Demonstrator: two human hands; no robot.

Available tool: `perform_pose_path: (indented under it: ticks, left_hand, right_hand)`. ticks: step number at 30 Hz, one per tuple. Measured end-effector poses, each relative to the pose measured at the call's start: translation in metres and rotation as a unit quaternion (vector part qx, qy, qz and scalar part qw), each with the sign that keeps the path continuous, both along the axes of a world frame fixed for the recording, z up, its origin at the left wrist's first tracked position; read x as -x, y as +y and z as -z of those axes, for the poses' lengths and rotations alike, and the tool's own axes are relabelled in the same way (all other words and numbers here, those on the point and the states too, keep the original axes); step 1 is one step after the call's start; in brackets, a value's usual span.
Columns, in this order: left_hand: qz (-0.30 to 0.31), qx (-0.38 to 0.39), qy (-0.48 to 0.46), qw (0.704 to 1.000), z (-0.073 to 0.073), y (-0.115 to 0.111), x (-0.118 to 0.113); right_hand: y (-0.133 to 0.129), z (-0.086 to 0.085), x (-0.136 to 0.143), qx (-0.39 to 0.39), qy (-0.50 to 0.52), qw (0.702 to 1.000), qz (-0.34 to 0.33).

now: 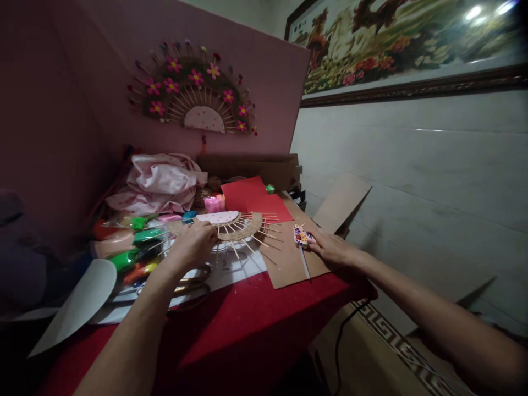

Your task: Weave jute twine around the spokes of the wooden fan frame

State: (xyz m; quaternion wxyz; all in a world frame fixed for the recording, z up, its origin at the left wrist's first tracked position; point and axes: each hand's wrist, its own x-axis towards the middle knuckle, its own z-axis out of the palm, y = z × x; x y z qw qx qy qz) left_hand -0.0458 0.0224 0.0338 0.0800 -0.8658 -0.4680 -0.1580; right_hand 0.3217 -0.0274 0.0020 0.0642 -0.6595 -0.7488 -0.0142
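My left hand (195,242) is closed on the left part of a half-round stick fan (242,230). The fan has thin wooden sticks spreading outward, a band of brown twine and a pale pink spotted centre piece. To the right, my right hand (330,247) is wrapped round a glue gun (302,235) with a colourful patterned body. A whitish glue stick (304,263) sticks out of it towards me. The glue gun is over a brown cardboard sheet (284,269). My right fingers are partly hidden.
Gold-handled scissors (193,289) lie by my left wrist. Bags of coloured clay (134,247), pink cloth (163,179) and red paper (251,193) crowd the table behind. A finished flowered fan (198,88) is on the pink board. A black cable (342,335) hangs off the red-covered table (247,313).
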Motion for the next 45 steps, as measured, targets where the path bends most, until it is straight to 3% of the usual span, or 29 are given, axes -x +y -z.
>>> perform_pose_path:
  ticks: [4, 6, 8, 9, 11, 13, 15, 16, 18, 21, 24, 30, 36, 45]
  left_hand:
    - [-0.003, 0.005, 0.005, 1.000, -0.002, -0.003, 0.000]
    - [-0.004, 0.011, -0.001, 1.000, -0.002, -0.004, 0.000]
    - [-0.002, 0.019, -0.016, 1.000, -0.002, -0.003, 0.000]
    - [-0.001, 0.022, -0.023, 0.999, -0.002, -0.003, 0.001]
    - [-0.002, 0.023, -0.031, 0.999, -0.001, -0.002, 0.001]
    - [-0.003, 0.018, -0.035, 0.999, -0.001, -0.002, 0.001]
    - [-0.004, 0.012, -0.036, 0.999, -0.002, -0.003, 0.001]
    - [-0.003, 0.010, -0.036, 0.999, -0.002, -0.004, 0.000]
    - [-0.005, 0.010, -0.036, 0.999, -0.004, -0.007, -0.001]
    - [-0.012, 0.013, -0.039, 0.999, -0.006, -0.010, -0.002]
    - [-0.017, 0.017, -0.034, 0.999, -0.006, -0.010, -0.002]
    - [-0.006, 0.022, -0.025, 0.999, -0.005, -0.008, -0.001]
    - [0.000, 0.041, -0.016, 0.999, -0.008, -0.010, -0.002]
    - [0.012, 0.020, 0.007, 1.000, -0.011, -0.015, -0.005]
  right_hand:
    - [-0.021, -0.016, 0.037, -0.135, 0.015, 0.991, 0.014]
    - [-0.039, -0.022, 0.069, -0.184, 0.151, 0.970, -0.044]
    - [-0.055, -0.021, 0.105, -0.099, 0.337, 0.933, -0.081]
    - [-0.061, -0.016, 0.122, -0.019, 0.440, 0.894, -0.084]
    - [-0.064, -0.004, 0.154, 0.123, 0.619, 0.773, -0.059]
    - [-0.058, 0.008, 0.178, 0.176, 0.741, 0.648, -0.033]
    - [-0.044, 0.013, 0.195, 0.205, 0.845, 0.495, 0.001]
    - [-0.037, 0.012, 0.202, 0.210, 0.877, 0.433, 0.012]
    - [-0.023, 0.008, 0.212, 0.223, 0.914, 0.340, 0.006]
    - [-0.006, 0.003, 0.225, 0.234, 0.937, 0.258, -0.030]
    - [0.004, 0.006, 0.233, 0.215, 0.947, 0.237, -0.027]
    - [0.009, 0.011, 0.237, 0.157, 0.957, 0.240, -0.034]
    - [0.011, 0.010, 0.239, 0.145, 0.955, 0.257, -0.041]
    - [0.013, 0.009, 0.239, 0.129, 0.941, 0.306, -0.071]
